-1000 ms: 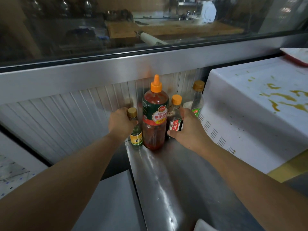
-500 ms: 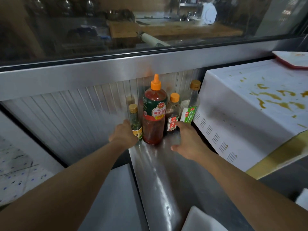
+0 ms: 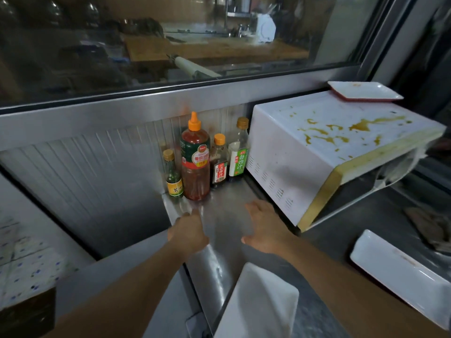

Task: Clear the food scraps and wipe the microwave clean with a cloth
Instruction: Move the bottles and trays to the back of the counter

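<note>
A white microwave (image 3: pixel 292 152) stands at the right on the steel counter (image 3: pixel 227 215), its top smeared with yellow-brown sauce (image 3: pixel 361 125). A folded white cloth (image 3: pixel 258 303) lies on the counter near me, between my forearms. My left hand (image 3: pixel 189 231) and my right hand (image 3: pixel 264 228) hover over the counter in front of the bottles, fingers relaxed, holding nothing. The right hand is close to the microwave's vented side.
Several sauce bottles stand against the back wall: a small green one (image 3: pixel 173 178), a tall red one (image 3: pixel 195 162), a dark one (image 3: pixel 219 164) and a clear one (image 3: pixel 239 152). A red-rimmed tray (image 3: pixel 363 91) sits on the microwave. A white rectangular dish (image 3: pixel 400 272) lies at right.
Both hands have let go of the bottles and pulled back toward me. The view has drawn back, showing the cloth, the dish and more of the microwave.
</note>
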Motion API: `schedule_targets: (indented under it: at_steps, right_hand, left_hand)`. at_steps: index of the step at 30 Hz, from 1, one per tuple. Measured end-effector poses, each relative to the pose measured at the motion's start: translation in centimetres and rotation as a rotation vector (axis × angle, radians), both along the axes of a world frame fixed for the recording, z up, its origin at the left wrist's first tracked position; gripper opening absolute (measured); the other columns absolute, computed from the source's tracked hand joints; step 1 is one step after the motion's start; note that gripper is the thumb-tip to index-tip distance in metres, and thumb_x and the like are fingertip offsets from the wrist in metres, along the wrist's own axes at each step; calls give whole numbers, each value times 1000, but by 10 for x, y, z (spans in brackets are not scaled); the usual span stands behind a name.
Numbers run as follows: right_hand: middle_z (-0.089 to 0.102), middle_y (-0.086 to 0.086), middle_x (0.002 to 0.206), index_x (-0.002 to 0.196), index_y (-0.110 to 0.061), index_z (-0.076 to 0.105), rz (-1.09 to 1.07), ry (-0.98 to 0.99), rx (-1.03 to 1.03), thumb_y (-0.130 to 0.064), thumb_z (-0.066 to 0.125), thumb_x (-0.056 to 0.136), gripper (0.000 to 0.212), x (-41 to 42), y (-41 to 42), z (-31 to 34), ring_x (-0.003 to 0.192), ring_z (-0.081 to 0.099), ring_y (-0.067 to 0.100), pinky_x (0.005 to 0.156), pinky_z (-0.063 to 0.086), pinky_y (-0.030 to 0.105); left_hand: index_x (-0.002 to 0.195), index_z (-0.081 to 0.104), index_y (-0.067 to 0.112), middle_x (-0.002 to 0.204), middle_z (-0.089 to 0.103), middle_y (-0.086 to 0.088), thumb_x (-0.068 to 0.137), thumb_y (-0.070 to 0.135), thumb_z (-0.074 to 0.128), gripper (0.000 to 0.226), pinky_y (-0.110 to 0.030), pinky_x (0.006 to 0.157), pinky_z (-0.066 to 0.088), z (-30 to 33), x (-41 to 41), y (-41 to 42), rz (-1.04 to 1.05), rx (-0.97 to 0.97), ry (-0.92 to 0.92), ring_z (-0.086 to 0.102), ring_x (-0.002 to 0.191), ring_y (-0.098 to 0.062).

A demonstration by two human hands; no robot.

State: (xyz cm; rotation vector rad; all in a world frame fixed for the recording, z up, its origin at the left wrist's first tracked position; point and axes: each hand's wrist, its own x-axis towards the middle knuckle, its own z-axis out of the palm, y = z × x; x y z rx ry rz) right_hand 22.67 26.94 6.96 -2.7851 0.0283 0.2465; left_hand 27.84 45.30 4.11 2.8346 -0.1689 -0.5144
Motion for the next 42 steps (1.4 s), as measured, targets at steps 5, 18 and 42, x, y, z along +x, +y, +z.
schedule_targets:
  at_steps: [5,18,42]
  right_hand:
    - [26,5,147,143,-14,28,-19,-12,7,-34,70,79,79,-32,-24,8,137,19,22,109,27,29]
    - [34,5,135,134,-15,38,155,12,137,-27,68,78,65,-89,-130,-2,131,26,24,104,30,26]
    - [30,7,147,144,-14,25,-241,41,64,-35,65,84,76,-176,-322,31,137,25,25,106,28,27]
  left_hand:
    - [128,38,18,123,52,-8,75,30,70,63,-41,90,50,0,-27,-20,-7,-40,6,52,113,-27]
    - [138,35,18,137,47,-6,78,39,69,72,-35,98,43,-7,-136,-88,278,-79,-5,47,123,-25]
    - [131,38,15,128,52,-5,79,34,67,62,-35,90,49,27,-155,-306,-107,-210,6,55,111,-24]
